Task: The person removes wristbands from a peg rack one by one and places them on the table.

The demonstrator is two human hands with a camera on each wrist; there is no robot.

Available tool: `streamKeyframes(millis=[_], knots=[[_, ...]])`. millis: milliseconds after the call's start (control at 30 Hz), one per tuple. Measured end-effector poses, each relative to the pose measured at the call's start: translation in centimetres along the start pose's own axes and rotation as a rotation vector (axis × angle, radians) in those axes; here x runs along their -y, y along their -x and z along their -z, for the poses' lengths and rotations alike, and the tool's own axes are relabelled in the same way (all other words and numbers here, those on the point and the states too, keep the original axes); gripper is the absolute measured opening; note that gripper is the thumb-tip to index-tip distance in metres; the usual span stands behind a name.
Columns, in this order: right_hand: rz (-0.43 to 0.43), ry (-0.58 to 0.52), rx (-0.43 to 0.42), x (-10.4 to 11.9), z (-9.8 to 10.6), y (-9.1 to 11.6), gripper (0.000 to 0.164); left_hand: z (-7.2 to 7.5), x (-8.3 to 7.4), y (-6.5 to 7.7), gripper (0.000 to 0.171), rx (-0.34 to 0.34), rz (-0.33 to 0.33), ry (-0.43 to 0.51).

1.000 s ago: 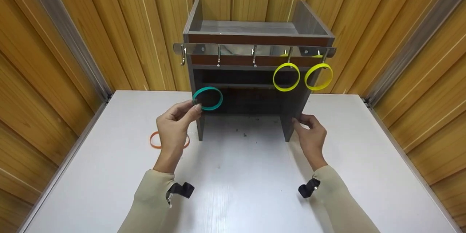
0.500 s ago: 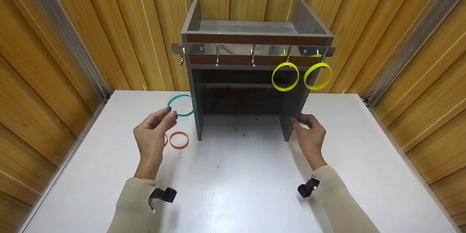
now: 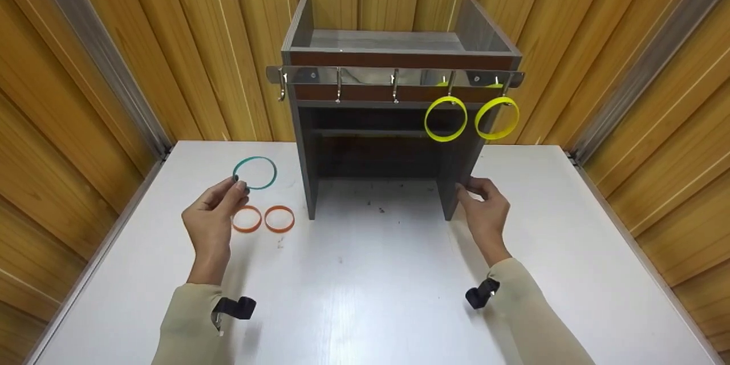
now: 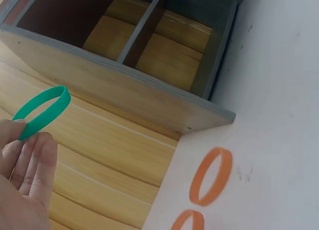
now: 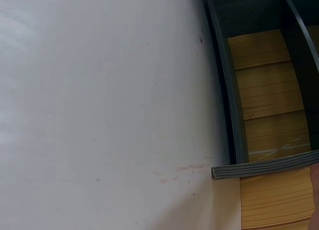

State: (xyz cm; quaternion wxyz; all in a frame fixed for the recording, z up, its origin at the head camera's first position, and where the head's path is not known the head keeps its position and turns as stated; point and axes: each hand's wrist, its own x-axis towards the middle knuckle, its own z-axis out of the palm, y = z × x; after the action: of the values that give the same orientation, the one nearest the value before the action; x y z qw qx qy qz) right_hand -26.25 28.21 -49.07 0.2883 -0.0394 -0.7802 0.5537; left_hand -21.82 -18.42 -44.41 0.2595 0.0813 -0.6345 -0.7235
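Note:
Between thumb and fingertips, my left hand point(image 3: 212, 211) pinches a teal wristband point(image 3: 255, 173) by its near edge. The left wrist view shows the same teal band point(image 4: 45, 110) raised above the fingers. Two orange wristbands point(image 3: 279, 219) lie side by side on the table, just right of this hand. At the right, my right hand point(image 3: 487, 205) grips the front edge of the grey shelf's side panel point(image 3: 453, 188) near its foot. Two yellow wristbands point(image 3: 446, 119) hang from the two rightmost hooks of a metal hook rail point(image 3: 365, 76). Only a sliver of the right hand enters the right wrist view.
The grey shelf unit point(image 3: 305, 154) stands at the back of the white table point(image 3: 365, 296). Three hooks at the left of its rail carry nothing. Wood-patterned walls point(image 3: 188, 40) enclose the table behind and at both sides.
My left hand has carried the teal wristband left and down, away from the front of the shelf, uncovering both orange wristbands. My right hand stays at the side panel.

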Motion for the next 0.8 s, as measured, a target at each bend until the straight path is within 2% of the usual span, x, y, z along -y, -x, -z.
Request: streamKeyframes(millis=[567,800], knots=[[-0.011,0.002,0.017,0.1,0.1,-0.1,0.018,2.9,2.8,-1.2,0.031,-0.095,0.09,-0.006],[-0.005,-0.004,0.008,-0.1,0.0,-0.1,0.017,4.3,4.3,-1.7,0.034,-0.151,0.158,-0.014]])
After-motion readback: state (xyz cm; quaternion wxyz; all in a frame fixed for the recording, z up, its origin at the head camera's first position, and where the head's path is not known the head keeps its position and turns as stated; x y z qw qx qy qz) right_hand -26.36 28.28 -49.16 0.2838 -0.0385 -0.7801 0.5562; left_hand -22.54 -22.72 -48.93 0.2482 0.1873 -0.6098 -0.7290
